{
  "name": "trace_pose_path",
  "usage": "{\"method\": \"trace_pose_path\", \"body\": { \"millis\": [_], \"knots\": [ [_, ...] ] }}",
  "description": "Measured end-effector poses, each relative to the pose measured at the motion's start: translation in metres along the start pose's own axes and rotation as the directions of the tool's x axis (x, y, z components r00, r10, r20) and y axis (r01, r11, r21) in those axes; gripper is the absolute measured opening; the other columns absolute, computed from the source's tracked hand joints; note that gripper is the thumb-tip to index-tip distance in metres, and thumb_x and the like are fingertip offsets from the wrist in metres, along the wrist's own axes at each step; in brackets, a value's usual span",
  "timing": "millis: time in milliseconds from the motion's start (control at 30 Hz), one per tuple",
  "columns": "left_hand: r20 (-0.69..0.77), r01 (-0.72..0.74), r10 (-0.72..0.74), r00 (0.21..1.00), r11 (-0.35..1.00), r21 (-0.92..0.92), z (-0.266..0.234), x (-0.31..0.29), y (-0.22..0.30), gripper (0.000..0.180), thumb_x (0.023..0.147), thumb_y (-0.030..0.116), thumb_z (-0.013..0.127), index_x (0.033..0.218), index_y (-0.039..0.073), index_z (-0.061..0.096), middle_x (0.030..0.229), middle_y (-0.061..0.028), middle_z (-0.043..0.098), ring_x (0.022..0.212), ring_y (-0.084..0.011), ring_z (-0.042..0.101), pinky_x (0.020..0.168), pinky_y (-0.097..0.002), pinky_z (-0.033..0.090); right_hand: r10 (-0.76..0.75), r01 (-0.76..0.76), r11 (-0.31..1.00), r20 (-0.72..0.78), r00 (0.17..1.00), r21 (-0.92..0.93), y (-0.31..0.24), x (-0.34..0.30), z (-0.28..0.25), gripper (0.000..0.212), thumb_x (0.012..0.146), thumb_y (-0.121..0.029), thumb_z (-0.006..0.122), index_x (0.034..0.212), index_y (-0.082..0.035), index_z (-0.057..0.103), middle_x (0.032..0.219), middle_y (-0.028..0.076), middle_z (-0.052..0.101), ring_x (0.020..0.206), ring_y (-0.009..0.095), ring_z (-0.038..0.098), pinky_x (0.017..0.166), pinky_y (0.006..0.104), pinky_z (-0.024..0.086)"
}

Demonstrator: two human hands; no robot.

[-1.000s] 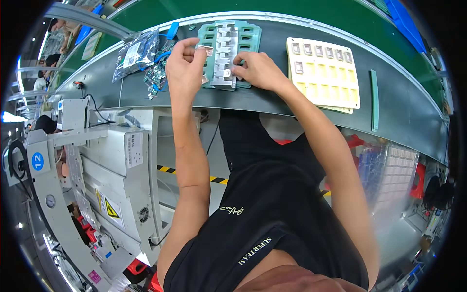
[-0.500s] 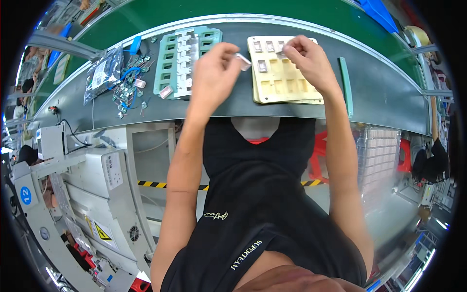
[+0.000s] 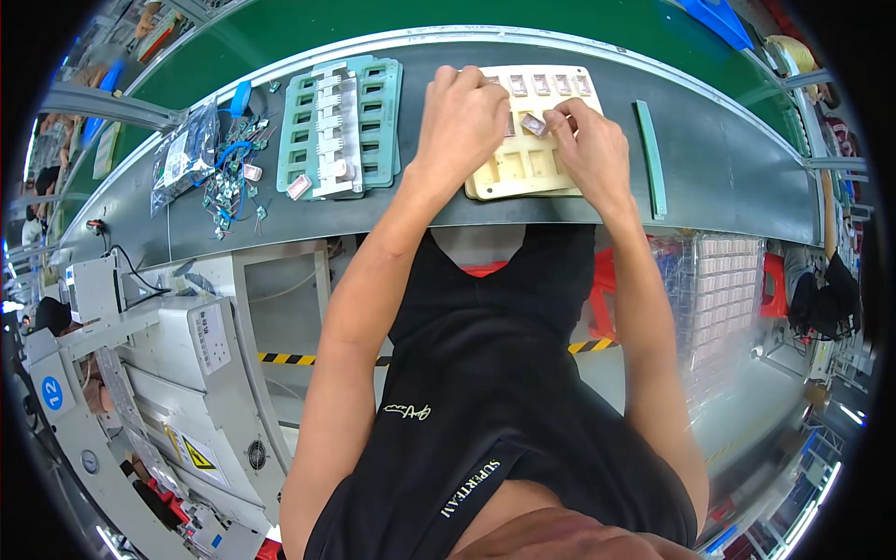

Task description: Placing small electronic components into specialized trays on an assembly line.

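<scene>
My left hand [image 3: 464, 121] is over the left part of a cream moulded tray [image 3: 487, 185]. Its fingers are curled down, and whatever they hold is hidden beneath them. Between the thumb and fingers of my right hand [image 3: 593, 149] is a small pinkish rectangular part [image 3: 533, 124], tilted above the tray's second row. Similar parts, such as this small pink part [image 3: 540, 85], sit in the pockets of the far row. Nearer pockets in the tray are bare.
Left of my hands lie green slotted trays [image 3: 383, 140] with a metal strip [image 3: 329, 121] across them. Farther left are a heap of small wired boards [image 3: 233, 182] and a plastic bag [image 3: 187, 154]. A green bar [image 3: 651, 159] lies right of the cream tray.
My left hand has moved right, from beside the green trays to the cream tray. The right hand has come slightly nearer, uncovering filled pockets in the far row.
</scene>
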State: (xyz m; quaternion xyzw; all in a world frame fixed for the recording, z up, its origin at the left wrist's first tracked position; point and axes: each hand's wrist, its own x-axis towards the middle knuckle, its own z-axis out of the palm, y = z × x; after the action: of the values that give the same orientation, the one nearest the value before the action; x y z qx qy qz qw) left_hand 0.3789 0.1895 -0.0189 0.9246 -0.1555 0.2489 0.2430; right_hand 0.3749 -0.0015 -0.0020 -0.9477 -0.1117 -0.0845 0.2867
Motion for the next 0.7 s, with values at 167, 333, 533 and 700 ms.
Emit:
{"method": "trace_pose_path", "body": {
  "millis": [167, 333, 533, 700],
  "knots": [
    [0.084, -0.047, 0.056, 0.995, 0.993, -0.109, -0.013, -0.006, -0.008, 0.020, 0.083, 0.018, 0.066, 0.098, 0.008, 0.075, 0.099, -0.0074, 0.067, 0.098, -0.0295, 0.054, 0.089, -0.0409, 0.045, -0.209, 0.197, 0.969, 0.069, 0.975, 0.149, 0.004, 0.000, -0.004, 0.020, 0.092, -0.020, 0.063, 0.103, -0.004, 0.068, 0.095, 0.012, 0.068, 0.089, 0.032, 0.066, 0.079, 0.0410, 0.052],
    [0.236, -0.099, 0.101, 0.966, 0.995, -0.024, -0.006, -0.008, -0.004, 0.027, 0.082, 0.020, 0.068, 0.106, 0.009, 0.072, 0.102, -0.0055, 0.066, 0.106, -0.0271, 0.052, 0.092, -0.0415, 0.040, -0.251, 0.251, 0.968, 0.112, 0.961, 0.019, 0.006, 0.001, 0.003, 0.019, 0.090, -0.016, 0.065, 0.104, -0.005, 0.069, 0.098, 0.010, 0.066, 0.090, 0.030, 0.064, 0.079, 0.0403, 0.052],
    [0.255, -0.138, 0.132, 0.958, 0.990, 0.004, -0.006, -0.008, -0.004, 0.028, 0.080, 0.020, 0.070, 0.107, 0.009, 0.073, 0.101, -0.0042, 0.064, 0.105, -0.0255, 0.052, 0.088, -0.0391, 0.039, -0.257, 0.255, 0.966, 0.047, 0.965, 0.046, 0.007, -0.004, 0.008, 0.017, 0.089, -0.016, 0.066, 0.101, -0.005, 0.071, 0.095, 0.011, 0.065, 0.087, 0.031, 0.064, 0.078, 0.0395, 0.052],
    [0.192, -0.049, 0.047, 0.980, 0.999, 0.004, -0.008, -0.014, -0.002, 0.032, 0.080, 0.023, 0.073, 0.109, 0.009, 0.073, 0.106, -0.0068, 0.061, 0.102, -0.0284, 0.049, 0.090, -0.0406, 0.039, -0.238, 0.234, 0.969, 0.044, 0.970, 0.078, 0.000, -0.001, 0.008, 0.015, 0.088, -0.014, 0.067, 0.099, -0.006, 0.072, 0.093, 0.012, 0.065, 0.086, 0.031, 0.064, 0.077, 0.0398, 0.052]
  ]
}}
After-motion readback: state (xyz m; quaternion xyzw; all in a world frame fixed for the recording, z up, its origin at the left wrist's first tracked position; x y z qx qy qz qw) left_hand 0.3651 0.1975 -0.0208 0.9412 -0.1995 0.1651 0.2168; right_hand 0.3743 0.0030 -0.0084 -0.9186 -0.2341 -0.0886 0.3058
